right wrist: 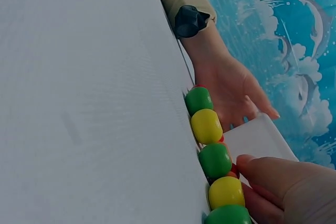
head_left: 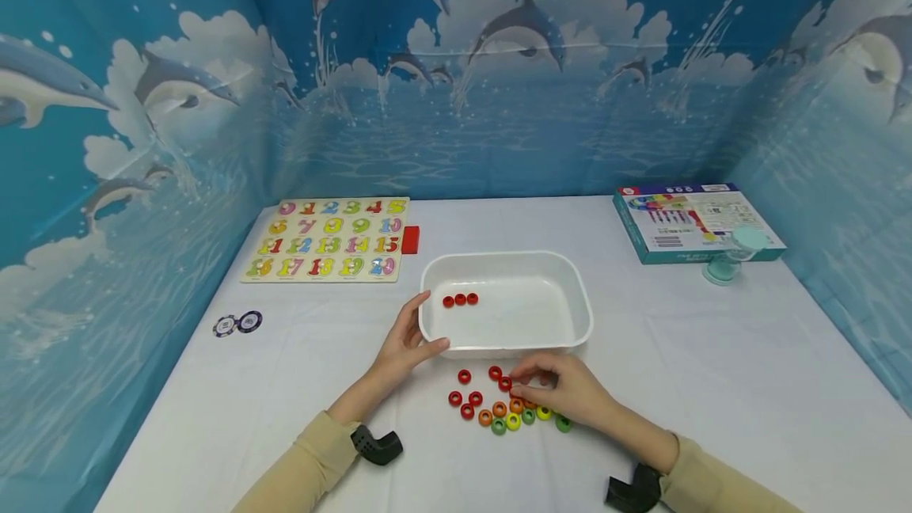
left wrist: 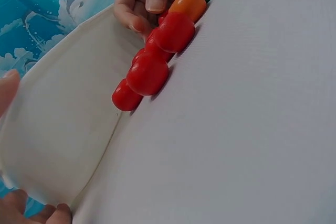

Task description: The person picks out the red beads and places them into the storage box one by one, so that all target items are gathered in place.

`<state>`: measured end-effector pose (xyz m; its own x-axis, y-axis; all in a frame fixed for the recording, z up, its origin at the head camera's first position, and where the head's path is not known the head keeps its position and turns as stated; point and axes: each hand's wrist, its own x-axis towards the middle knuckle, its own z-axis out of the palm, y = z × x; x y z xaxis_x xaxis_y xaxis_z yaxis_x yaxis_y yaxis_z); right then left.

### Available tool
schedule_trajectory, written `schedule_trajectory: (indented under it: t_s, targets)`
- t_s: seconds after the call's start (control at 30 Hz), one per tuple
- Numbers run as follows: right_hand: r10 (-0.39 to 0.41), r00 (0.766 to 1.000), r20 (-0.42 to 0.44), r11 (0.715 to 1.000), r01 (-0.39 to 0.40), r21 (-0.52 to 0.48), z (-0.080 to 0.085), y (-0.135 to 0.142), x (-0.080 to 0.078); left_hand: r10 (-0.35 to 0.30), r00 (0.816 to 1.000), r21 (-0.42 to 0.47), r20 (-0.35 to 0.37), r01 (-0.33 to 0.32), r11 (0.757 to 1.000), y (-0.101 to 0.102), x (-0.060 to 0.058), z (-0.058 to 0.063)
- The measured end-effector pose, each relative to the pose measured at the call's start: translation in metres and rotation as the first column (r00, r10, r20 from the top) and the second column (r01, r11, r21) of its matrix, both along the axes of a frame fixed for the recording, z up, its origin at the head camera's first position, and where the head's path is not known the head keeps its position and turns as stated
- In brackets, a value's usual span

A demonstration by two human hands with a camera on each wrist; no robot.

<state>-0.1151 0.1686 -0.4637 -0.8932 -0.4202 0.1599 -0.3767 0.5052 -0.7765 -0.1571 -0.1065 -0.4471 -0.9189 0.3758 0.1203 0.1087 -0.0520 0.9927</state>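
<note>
The left hand [head_left: 408, 343] holds the left side of a white plastic tray [head_left: 530, 311], its thumb at the near rim and fingers along the left wall. Three red beads [head_left: 460, 299] lie in a row inside. In front of the tray, the right hand [head_left: 570, 390] pinches a red bead [left wrist: 163, 16], partly hidden by the fingertips. Around that hand lie loose red beads [head_left: 475, 398], orange beads [head_left: 499, 408], yellow beads [head_left: 513, 421] and green beads [head_left: 499, 426]. The right wrist view shows a green bead [right wrist: 215, 160] close beside the thumb.
A number puzzle board [head_left: 328, 240] lies at the back left, with a red piece [head_left: 410, 240] at its right edge. Two round chips [head_left: 249, 321] are left of the tray. At the back right are a game box [head_left: 698, 224] and a turquoise sand timer [head_left: 734, 256]. Dolphin-print curtains surround the table.
</note>
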Motion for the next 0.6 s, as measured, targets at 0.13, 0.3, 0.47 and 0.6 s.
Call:
schedule_trajectory:
  t_s: [0.13, 0.3, 0.47, 0.6]
  targets:
    - [0.004, 1.000, -0.030, 1.000, -0.004, 0.006, -0.0013, -0.0010, 0.0011, 0.011, 1.000, -0.008, 0.000, -0.011, 1.000, 0.0002, 0.0008, 0.0004]
    - [0.026, 0.999, -0.023, 1.000, -0.026, 0.008, -0.0012, -0.0009, 0.0022, 0.013, 1.000, -0.010, 0.014, -0.013, 1.000, 0.0001, 0.0012, 0.0005]
    - [0.034, 0.999, -0.025, 0.999, -0.034, 0.004, -0.0021, -0.0003, 0.0018, 0.000, 1.000, 0.006, 0.021, 0.000, 1.000, 0.0000, 0.0010, 0.0000]
    - [0.032, 0.998, -0.060, 0.999, -0.033, -0.020, -0.0022, 0.0004, 0.0011, -0.004, 1.000, 0.007, 0.005, 0.004, 1.000, -0.0004, 0.0005, 0.0004]
